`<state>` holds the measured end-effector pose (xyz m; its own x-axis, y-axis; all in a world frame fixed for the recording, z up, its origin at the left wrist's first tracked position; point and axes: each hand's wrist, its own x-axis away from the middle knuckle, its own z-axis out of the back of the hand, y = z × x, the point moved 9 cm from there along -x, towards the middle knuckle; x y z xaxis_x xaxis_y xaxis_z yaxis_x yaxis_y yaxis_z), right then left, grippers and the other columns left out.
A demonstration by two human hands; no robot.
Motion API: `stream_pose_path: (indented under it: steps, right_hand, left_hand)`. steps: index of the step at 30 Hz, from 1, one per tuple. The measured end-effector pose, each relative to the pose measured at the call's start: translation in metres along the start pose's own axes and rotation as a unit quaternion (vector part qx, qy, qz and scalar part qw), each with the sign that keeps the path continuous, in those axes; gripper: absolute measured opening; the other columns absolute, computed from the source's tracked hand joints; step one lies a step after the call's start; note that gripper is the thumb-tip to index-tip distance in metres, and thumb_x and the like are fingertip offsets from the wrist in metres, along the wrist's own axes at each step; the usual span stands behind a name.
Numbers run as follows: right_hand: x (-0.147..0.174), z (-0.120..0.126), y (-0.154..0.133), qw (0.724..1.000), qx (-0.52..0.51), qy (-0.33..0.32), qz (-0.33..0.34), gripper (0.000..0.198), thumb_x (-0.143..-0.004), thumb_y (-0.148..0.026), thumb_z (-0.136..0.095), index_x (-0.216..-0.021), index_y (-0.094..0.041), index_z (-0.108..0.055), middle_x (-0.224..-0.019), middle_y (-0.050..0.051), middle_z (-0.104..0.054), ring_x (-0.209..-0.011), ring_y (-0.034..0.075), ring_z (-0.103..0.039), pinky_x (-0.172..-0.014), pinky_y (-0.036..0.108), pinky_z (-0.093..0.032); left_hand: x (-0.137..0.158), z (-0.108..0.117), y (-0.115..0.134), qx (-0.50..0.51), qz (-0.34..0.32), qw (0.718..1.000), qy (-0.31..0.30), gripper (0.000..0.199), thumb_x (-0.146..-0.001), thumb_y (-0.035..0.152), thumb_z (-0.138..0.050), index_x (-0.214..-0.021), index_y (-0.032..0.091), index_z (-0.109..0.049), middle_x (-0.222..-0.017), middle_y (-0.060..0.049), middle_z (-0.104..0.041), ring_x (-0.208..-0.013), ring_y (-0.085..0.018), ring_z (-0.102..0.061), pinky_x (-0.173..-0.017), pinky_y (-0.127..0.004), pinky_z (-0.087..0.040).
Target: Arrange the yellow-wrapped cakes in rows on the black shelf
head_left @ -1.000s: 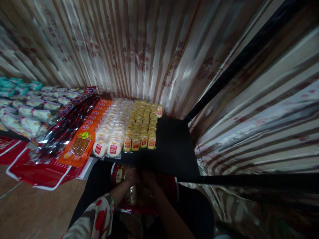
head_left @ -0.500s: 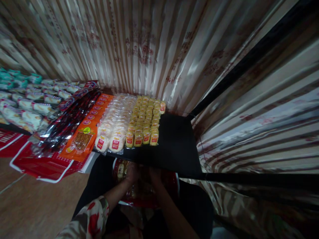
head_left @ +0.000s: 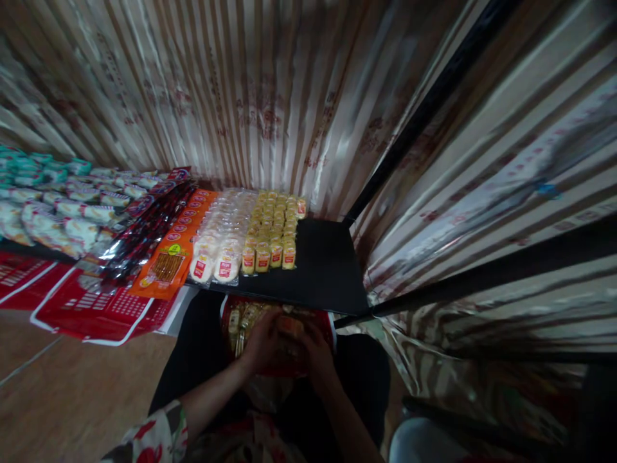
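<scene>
Head view showed the left hand (head_left: 260, 341) and right hand (head_left: 315, 350) risen from half a second earlier, now clear of the black shelf (head_left: 328, 276) edge — fingers curled together on small packets, grip unclear. Beneath them lay the red bag (head_left: 231, 315) of gold-wrapped snacks; beyond, yellow packets (head_left: 274, 231) lined that shelf.

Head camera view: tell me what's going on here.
A person sits at a black table lined with rows of packaged snacks: small yellow packs, round white packs, orange packs and dark red packs. Both hands are down in a red box on the lap, below the table edge. The left hand and right hand are close together over a small wrapped snack; the dim light hides whether either hand grips it. Striped curtains hang behind the table.
</scene>
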<state>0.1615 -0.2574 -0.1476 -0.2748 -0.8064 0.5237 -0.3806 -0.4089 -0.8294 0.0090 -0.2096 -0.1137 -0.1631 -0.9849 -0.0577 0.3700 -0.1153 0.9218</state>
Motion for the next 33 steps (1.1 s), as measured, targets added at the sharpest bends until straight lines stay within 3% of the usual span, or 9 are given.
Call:
stream_pose_path:
  steps: [5, 8, 10, 13, 16, 20, 24, 29, 33]
  right_hand:
    - [0.018, 0.006, -0.035, 0.999, 0.017, -0.007, 0.042, 0.049, -0.053, -0.038, -0.077, -0.097, -0.021, -0.067, -0.103, 0.006, -0.067, -0.096, 0.027, -0.062, -0.076, 0.035, -0.051]
    - [0.018, 0.014, -0.054, 0.998, 0.006, 0.024, 0.065, 0.053, -0.056, -0.041, -0.076, -0.102, -0.02, -0.064, -0.105, 0.005, -0.067, -0.095, 0.024, -0.061, -0.076, 0.032, -0.05]
    - [0.014, 0.014, -0.066, 0.996, -0.012, 0.036, 0.079, 0.059, -0.058, -0.043, -0.075, -0.109, -0.019, -0.059, -0.095, 0.004, -0.069, -0.085, 0.021, -0.064, -0.073, 0.03, -0.05]
    - [0.003, 0.003, -0.082, 0.994, -0.045, 0.024, 0.095, 0.064, -0.06, -0.045, -0.074, -0.115, -0.02, -0.051, -0.084, 0.002, -0.07, -0.073, 0.018, -0.064, -0.068, 0.029, -0.051]
    - [-0.01, -0.013, -0.093, 0.992, -0.075, 0.006, 0.105, 0.054, -0.06, -0.042, -0.074, -0.106, -0.021, -0.055, -0.087, 0.002, -0.069, -0.074, 0.016, -0.065, -0.067, 0.027, -0.051]
    - [-0.031, -0.026, -0.109, 0.989, -0.067, 0.002, 0.13, 0.04, -0.061, -0.038, -0.073, -0.094, -0.02, -0.059, -0.083, 0.001, -0.068, -0.073, 0.015, -0.064, -0.068, 0.025, -0.051]
    - [-0.057, -0.023, -0.134, 0.985, -0.045, 0.019, 0.165, 0.039, -0.058, -0.034, -0.073, -0.091, -0.019, -0.06, -0.081, 0.002, -0.068, -0.075, 0.016, -0.065, -0.071, 0.026, -0.051]
    - [-0.11, -0.026, -0.17, 0.975, 0.042, 0.02, 0.215, 0.042, -0.058, -0.034, -0.068, -0.097, -0.018, -0.062, -0.085, 0.004, -0.069, -0.08, 0.019, -0.065, -0.078, 0.031, -0.051]
    - [-0.157, -0.038, -0.202, 0.944, 0.144, 0.036, 0.296, 0.043, -0.064, -0.038, -0.062, -0.103, -0.018, -0.064, -0.093, 0.006, -0.068, -0.087, 0.021, -0.063, -0.082, 0.034, -0.049]
  left_hand:
    - [-0.008, 0.004, 0.041, 0.033, -0.068, 0.997, -0.009, 0.046, -0.067, -0.002, -0.041, -0.102, 0.021, -0.06, -0.11, -0.005, -0.06, -0.107, -0.016, -0.055, -0.098, -0.038, -0.042]
    - [-0.012, 0.005, 0.058, 0.023, -0.069, 0.997, -0.015, 0.042, -0.069, 0.0, -0.042, -0.102, 0.02, -0.058, -0.107, -0.006, -0.059, -0.104, -0.016, -0.055, -0.095, -0.036, -0.044]
    - [-0.012, 0.005, 0.068, 0.009, -0.061, 0.998, -0.003, 0.037, -0.071, 0.004, -0.045, -0.102, 0.019, -0.057, -0.106, -0.007, -0.059, -0.103, -0.017, -0.055, -0.093, -0.035, -0.046]
    - [-0.012, 0.004, 0.081, -0.009, -0.043, 0.998, 0.043, 0.031, -0.078, 0.013, -0.045, -0.108, 0.017, -0.054, -0.112, -0.01, -0.056, -0.108, -0.019, -0.053, -0.095, -0.038, -0.045]
    - [-0.016, -0.005, 0.089, -0.008, -0.034, 0.996, 0.078, 0.036, -0.085, 0.019, -0.038, -0.119, 0.015, -0.047, -0.122, -0.013, -0.049, -0.116, -0.021, -0.048, -0.101, -0.041, -0.039]
    - [-0.034, -0.027, 0.092, 0.018, -0.052, 0.996, 0.072, 0.047, -0.085, 0.019, -0.035, -0.131, 0.009, -0.036, -0.134, -0.017, -0.036, -0.126, -0.022, -0.04, -0.105, -0.038, -0.037]
    - [-0.062, -0.042, 0.094, 0.021, -0.069, 0.996, 0.059, 0.053, -0.081, 0.016, -0.036, -0.133, 0.006, -0.034, -0.138, -0.018, -0.033, -0.129, -0.022, -0.035, -0.109, -0.037, -0.031]
    - [-0.105, -0.056, 0.099, -0.012, 0.009, 0.999, 0.034, 0.058, -0.076, 0.011, -0.039, -0.134, 0.008, -0.039, -0.145, -0.014, -0.03, -0.134, -0.022, -0.029, -0.112, -0.035, -0.025]
    - [-0.15, -0.065, 0.097, 0.01, 0.075, 0.995, 0.064, 0.05, -0.082, 0.015, -0.035, -0.132, 0.009, -0.043, -0.142, -0.012, -0.038, -0.134, -0.021, -0.03, -0.114, -0.036, -0.021]
